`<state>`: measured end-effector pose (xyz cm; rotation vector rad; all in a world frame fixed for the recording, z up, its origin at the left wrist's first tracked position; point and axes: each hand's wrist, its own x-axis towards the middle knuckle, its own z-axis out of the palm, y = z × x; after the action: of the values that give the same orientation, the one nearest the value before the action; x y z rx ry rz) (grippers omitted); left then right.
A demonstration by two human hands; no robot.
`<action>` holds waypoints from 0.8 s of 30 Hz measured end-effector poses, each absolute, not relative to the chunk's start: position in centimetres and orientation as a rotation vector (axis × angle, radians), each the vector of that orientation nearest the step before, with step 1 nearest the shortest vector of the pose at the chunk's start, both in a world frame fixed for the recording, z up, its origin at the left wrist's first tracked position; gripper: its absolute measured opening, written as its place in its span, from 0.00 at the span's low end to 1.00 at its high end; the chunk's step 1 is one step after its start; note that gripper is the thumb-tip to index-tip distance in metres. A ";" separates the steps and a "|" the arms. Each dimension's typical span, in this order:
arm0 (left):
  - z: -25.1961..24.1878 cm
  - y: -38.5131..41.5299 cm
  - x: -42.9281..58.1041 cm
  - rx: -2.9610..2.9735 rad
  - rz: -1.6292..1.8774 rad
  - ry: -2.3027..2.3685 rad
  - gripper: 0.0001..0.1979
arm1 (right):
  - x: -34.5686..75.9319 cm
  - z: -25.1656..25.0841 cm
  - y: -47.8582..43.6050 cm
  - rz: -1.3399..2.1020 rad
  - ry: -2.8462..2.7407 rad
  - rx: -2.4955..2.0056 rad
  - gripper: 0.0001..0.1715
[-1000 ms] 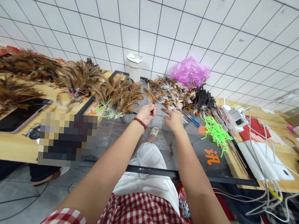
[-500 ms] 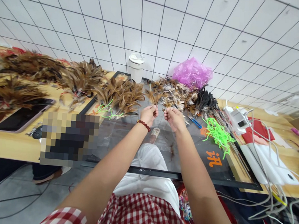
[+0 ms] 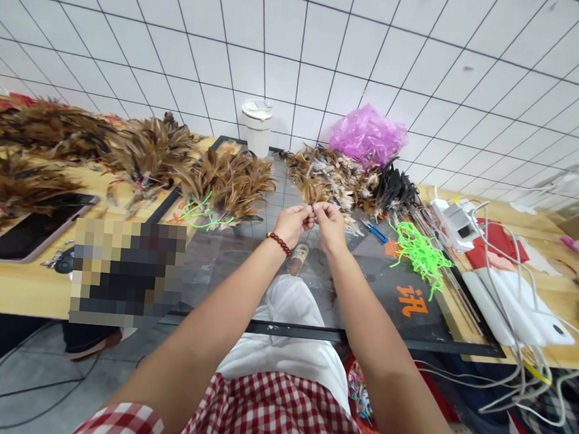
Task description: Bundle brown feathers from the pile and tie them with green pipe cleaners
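Fingertips of the person's left hand and right hand meet in a close pinch, apparently on the quills of a brown feather tuft (the grip itself is mostly hidden). It sits just above the fingers, before the feather pile. Such a tuft should be nearly weightless, with soft vanes that crease easily, so the stiffer quill end suits holding. Farther out stand a lidded cup and a purple bag, contents unseen; below the tabletop, a red basket holds colourful scraps.
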<state>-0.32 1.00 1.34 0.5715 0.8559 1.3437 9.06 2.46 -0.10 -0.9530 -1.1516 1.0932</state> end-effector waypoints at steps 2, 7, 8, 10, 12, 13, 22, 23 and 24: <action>1.4 0.9 -0.2 0.560 1.350 0.841 0.07 | 8.9 -0.3 2.5 1.061 -1.131 -0.968 0.12; 1.7 0.9 -0.2 0.561 1.353 0.894 0.06 | 9.2 -0.5 2.8 0.995 -1.130 -0.999 0.13; 1.7 0.9 -0.3 0.555 1.363 0.910 0.07 | 9.4 -0.4 2.8 1.027 -1.103 -1.001 0.14; 2.0 0.9 -0.5 0.545 1.373 0.919 0.08 | 10.0 -0.1 2.7 1.211 -1.075 -0.975 0.17; 2.2 0.9 -0.9 0.573 1.303 0.906 0.09 | 10.7 0.2 2.6 1.474 -1.124 -0.883 0.17; 2.4 0.8 -1.1 0.597 1.228 0.901 0.10 | 11.0 0.3 2.5 1.582 -1.163 -0.826 0.17; 3.1 0.5 -1.7 0.548 0.926 0.823 0.11 | 12.2 0.2 2.5 1.820 -1.214 -0.719 0.17; 3.1 0.5 -1.7 0.549 0.925 0.824 0.11 | 12.2 0.2 2.6 1.815 -1.198 -0.725 0.17; 3.0 0.5 -1.7 0.556 0.918 0.828 0.10 | 12.2 0.3 2.6 1.806 -1.184 -0.733 0.17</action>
<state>-1.71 0.52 3.03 0.5560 0.8278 0.9176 12.18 2.61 0.28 -0.7333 -1.1841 1.8062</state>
